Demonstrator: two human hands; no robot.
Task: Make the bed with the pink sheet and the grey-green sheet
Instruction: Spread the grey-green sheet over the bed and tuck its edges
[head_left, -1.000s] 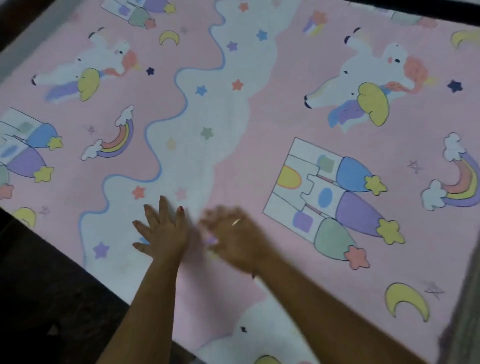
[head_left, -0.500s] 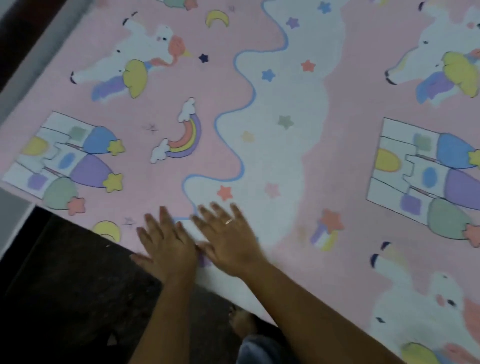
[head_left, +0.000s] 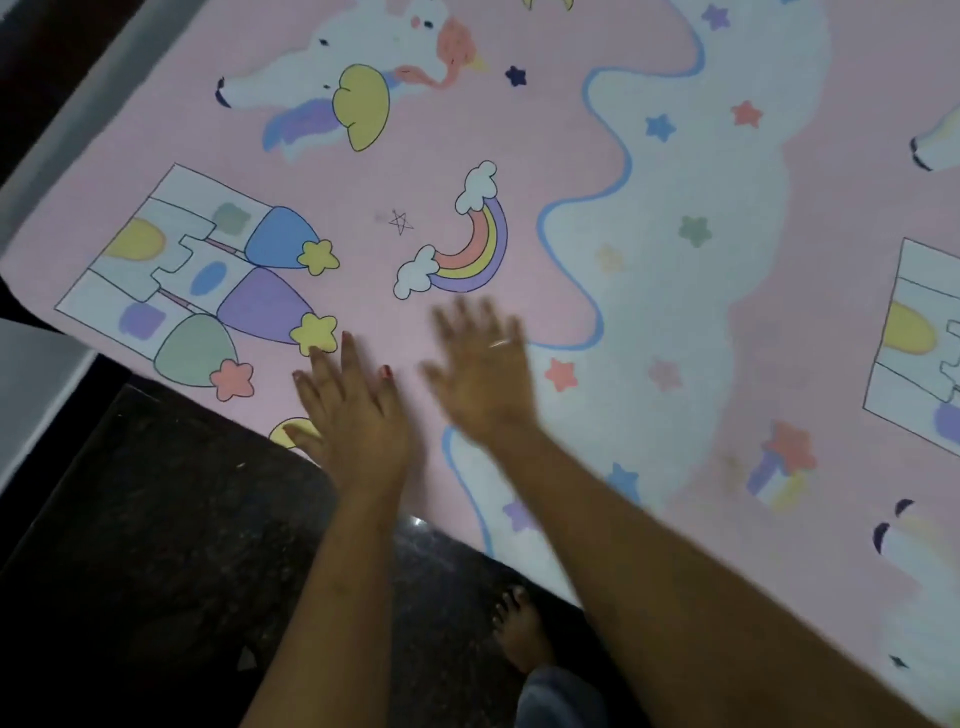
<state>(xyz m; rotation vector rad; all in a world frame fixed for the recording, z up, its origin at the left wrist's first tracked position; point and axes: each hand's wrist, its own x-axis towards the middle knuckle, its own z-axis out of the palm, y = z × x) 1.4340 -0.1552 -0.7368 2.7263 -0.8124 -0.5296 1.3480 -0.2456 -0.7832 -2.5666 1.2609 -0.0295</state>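
Left hand (head_left: 353, 415), right hand (head_left: 483, 374) flat, fingers spread, gripping nothing, lower centre on pink sheet (head_left: 545, 171). Sheet likely thin, soft, light; pinch near edge to tug.

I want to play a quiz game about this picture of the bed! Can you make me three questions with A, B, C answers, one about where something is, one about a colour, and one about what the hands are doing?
1. Where is the rainbow print?
A. Just above the right hand
B. Under the foot
C. On the dark floor

2. What colour is the star beside the right hand?
A. Black
B. Coral red
C. Brown

3. How are the hands?
A. Both clenched in fists
B. Open and flat, fingers spread
C. Pinching a pillow

Answers:
1. A: the rainbow sits on the pink sheet just beyond the fingertips of the right hand.
2. B: the star to the right of that hand is coral red.
3. B: the left hand and the right hand are both open with nothing in them, over the sheet.
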